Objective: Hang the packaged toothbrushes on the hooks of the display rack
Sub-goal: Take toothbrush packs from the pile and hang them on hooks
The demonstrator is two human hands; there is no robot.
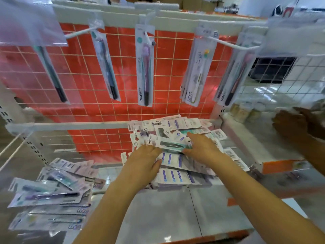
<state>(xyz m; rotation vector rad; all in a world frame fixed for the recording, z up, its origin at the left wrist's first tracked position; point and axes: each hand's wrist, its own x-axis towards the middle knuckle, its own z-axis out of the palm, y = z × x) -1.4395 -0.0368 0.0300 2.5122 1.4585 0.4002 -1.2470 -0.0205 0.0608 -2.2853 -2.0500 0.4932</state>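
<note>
A heap of packaged toothbrushes [177, 166] lies on the grey shelf below the rack. My left hand [146, 159] and my right hand [202, 147] both grip one pack with a dark teal brush [170, 144] on top of the heap, one hand at each end. Above, the white wire display rack [109, 55] with a red backing carries several hooks; packs hang on them, among them a purple-brush pack [145, 67] in the middle and a white-brush pack [197, 71] to its right. A bare hook [79, 33] sticks out at upper left.
A second pile of toothbrush packs [52, 192] lies at lower left on the shelf [175, 208]. Another person's hand [295, 124] reaches in at the right edge. Small jars [244, 111] stand at the back right. A white upright with slots [26, 138] is on the left.
</note>
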